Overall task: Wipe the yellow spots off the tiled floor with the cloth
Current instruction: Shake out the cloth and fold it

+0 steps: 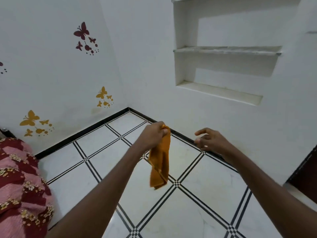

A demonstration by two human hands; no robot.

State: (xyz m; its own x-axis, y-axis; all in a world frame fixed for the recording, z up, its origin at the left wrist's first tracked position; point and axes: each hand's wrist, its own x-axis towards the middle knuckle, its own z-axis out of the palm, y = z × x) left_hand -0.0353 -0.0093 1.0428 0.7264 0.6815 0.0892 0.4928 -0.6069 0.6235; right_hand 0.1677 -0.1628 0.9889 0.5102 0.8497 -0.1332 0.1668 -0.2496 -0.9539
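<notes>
Clenched around the top of the orange cloth (160,158), the left hand (154,134) holds it in the air — the cloth hangs limp above the tiled floor (197,200), clear of it. Just to the right, the right hand (211,140) is released, fingers loosely spread, grasping nothing. A patterned bedspread (20,182) lies at near left.

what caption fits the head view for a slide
Left hand holds an orange cloth hanging above the tiled floor; right hand open beside it, nothing wiped yet.
</notes>
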